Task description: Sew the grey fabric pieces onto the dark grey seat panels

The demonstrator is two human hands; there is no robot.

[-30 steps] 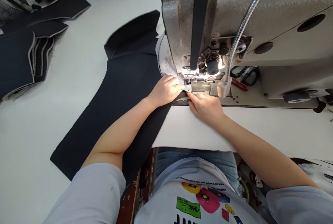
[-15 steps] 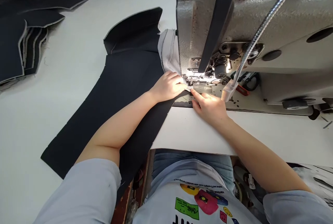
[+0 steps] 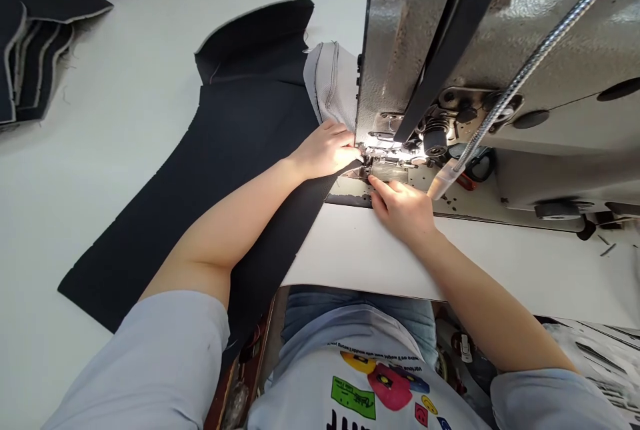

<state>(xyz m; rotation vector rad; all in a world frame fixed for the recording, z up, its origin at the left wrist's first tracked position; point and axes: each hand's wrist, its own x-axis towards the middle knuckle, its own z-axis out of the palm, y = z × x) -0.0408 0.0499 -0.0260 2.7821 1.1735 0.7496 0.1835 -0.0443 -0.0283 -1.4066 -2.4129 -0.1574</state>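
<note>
A large dark fabric piece (image 3: 240,130) lies across the table left of the sewing machine (image 3: 430,37). A pale grey pocket-like piece (image 3: 333,80) with a dark seam line shows at its right side, partly behind the machine head. My left hand (image 3: 327,150) rests over the fabric's right edge, its thumb and fingers closed on it right beside the presser foot (image 3: 367,162). My right hand (image 3: 404,207) lies on the machine bed with nothing in it. Its index finger reaches out to the metal plate just in front of the foot, and its thumb is apart.
Stacked dark cut pieces (image 3: 40,50) lie at the far left. A braided lamp cable (image 3: 540,57) slants down near my right hand. Scissors with dark handles (image 3: 481,165) sit beneath the machine arm. The table's front edge runs before my lap.
The fabric's edge with my left hand has shifted slightly away from me, leaving bare plate at my right fingertip. My right hand stays nearly in place. The view has shifted a little.
</note>
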